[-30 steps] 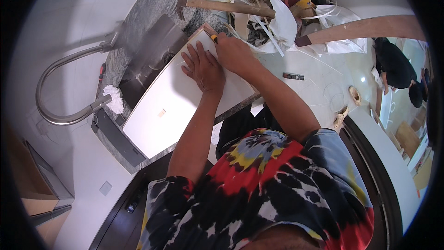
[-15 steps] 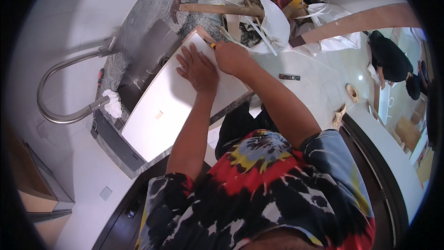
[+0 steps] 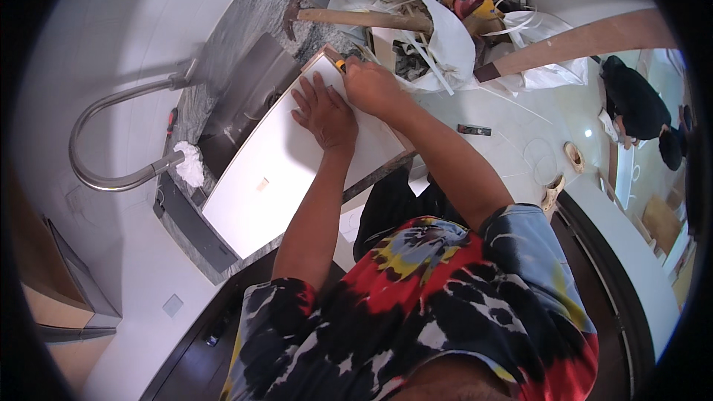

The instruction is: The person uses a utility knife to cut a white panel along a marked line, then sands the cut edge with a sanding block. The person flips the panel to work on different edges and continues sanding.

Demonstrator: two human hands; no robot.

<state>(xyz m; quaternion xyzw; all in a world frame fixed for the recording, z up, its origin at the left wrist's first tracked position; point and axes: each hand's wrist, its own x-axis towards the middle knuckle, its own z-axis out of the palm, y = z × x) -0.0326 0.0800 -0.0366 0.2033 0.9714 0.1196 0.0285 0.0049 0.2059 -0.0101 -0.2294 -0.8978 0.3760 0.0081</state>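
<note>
A white board (image 3: 260,178) lies at a slant across the sink and the grey stone counter in front of me. My left hand (image 3: 331,120) rests flat on its far part, fingers spread. Closed around a yellow-handled utility knife (image 3: 340,64), my right hand (image 3: 377,89) is at the board's far right edge, close to the far corner. Most of the knife is hidden in the fist, and its blade cannot be made out. A strip of brown wood shows beside the board at that corner.
A curved metal faucet (image 3: 82,130) rises left of the sink (image 3: 249,89). Beyond the board lie a wooden-handled hammer (image 3: 364,19) and a white sack of scraps (image 3: 453,44). A long wooden piece (image 3: 572,44) juts in from the right. Another person (image 3: 635,96) crouches at far right.
My right hand has moved the utility knife along the board's edge toward the far corner. My left hand stays flat on the board. The whole view has shifted slightly.
</note>
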